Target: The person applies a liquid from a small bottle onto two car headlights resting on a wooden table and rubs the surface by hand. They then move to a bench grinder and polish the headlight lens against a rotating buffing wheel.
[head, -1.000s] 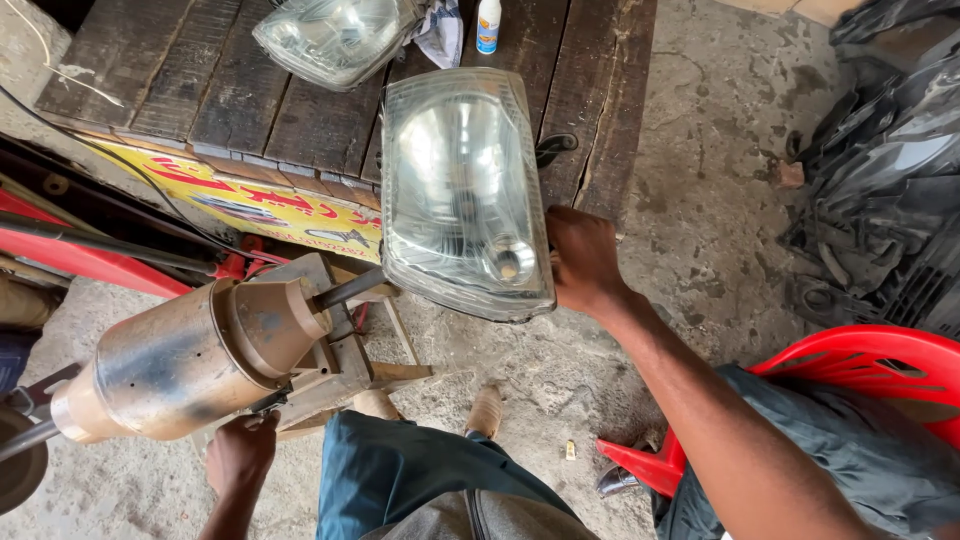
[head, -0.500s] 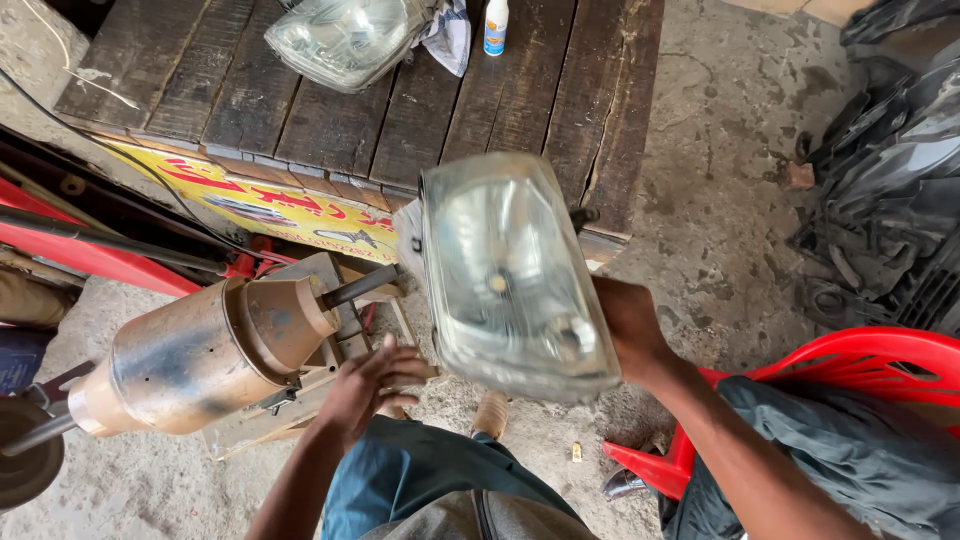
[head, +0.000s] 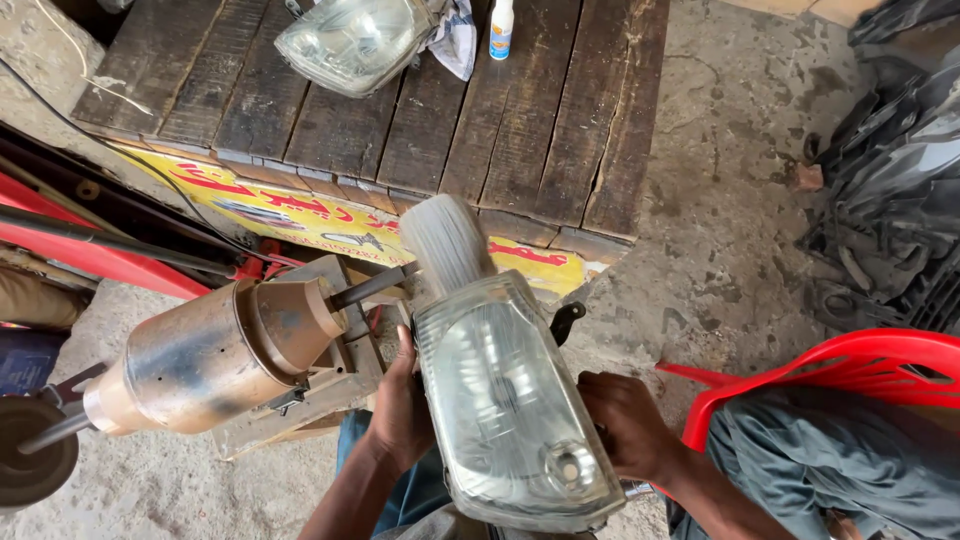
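Head view
Headlamp (head: 510, 400): held between both hands, lens up, just in front of the person's knees; its long axis runs from lower right up to upper left, top end toward the wheel.
Wheel (head: 447, 243): a blurred, pale buffing wheel on the motor's shaft, touching or just above the lamp's top edge; which, I cannot tell.
Left hand (head: 400, 415): fingers clenched on the lamp's left edge, nearer the wheel.
Right hand (head: 625, 425): fingers wrapped on the lamp's right side, lower down.
Motor (head: 215, 355): rusty metal drum on a wooden block, just left of the lamp.
Table (head: 560, 120): dark planks beyond the wheel, bearing a second headlamp (head: 350, 40), a rag and a small bottle (head: 501, 28).
Floor (head: 720, 220): bare concrete.
Room: red chair (head: 850, 370) at right, black parts (head: 900, 170) heaped beyond it.
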